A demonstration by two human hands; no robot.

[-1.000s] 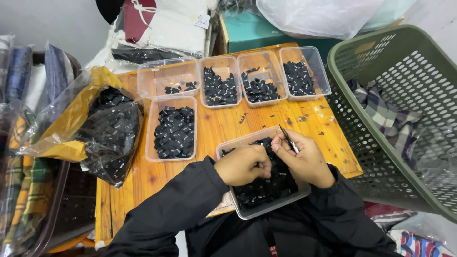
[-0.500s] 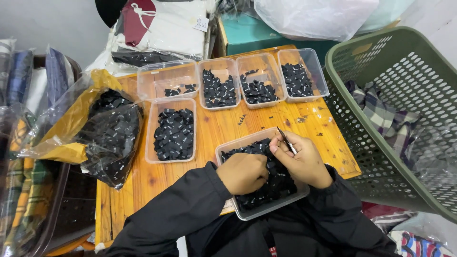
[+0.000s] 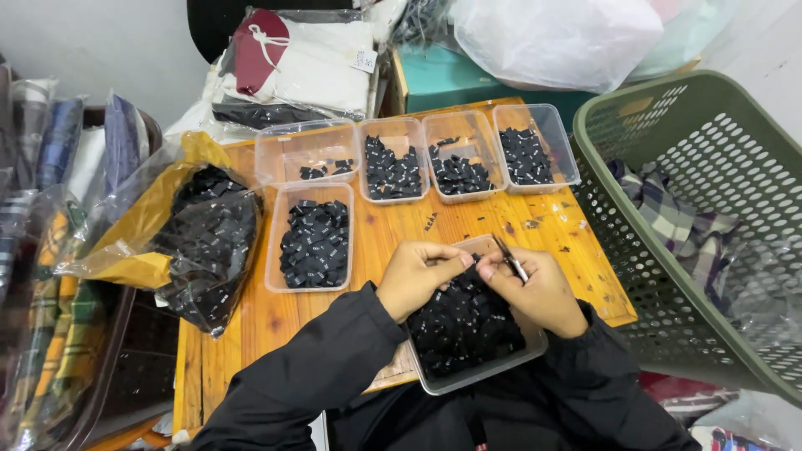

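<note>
Head view: both hands meet over the near tray (image 3: 434,384) of black labels (image 3: 464,321) on the tabletop (image 3: 401,221). The right hand (image 3: 535,288) grips tweezers (image 3: 510,258); the left hand (image 3: 418,276) pinches a label at its fingertips.

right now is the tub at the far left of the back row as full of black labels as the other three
No, the far-left tub holds only a few black labels near its front edge, while the other three tubs each hold a thick pile.
</note>
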